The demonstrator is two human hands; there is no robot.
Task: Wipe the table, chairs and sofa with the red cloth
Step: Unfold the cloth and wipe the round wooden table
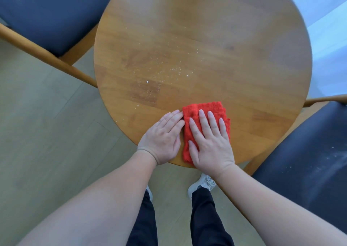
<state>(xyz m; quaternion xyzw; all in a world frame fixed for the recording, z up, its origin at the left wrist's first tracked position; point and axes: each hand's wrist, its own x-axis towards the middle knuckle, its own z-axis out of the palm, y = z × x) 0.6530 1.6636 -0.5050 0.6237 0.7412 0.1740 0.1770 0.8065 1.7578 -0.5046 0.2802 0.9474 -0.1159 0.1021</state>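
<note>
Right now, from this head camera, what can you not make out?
Red cloth: head view, middle hidden under the right hand.
Table: far rim cut off by the top edge.
White specks on it: too small to identify.
Left chair, right chair: cut off by the frame edges.
Sofa: outside the view.

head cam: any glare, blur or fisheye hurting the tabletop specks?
Head view: daylight blows out the top-right corner and lays a soft sheen on the far table; white specks mid-table are readable; right hand and red cloth are sharp; wide-angle stretch swells the forearms at the bottom edge.
</note>
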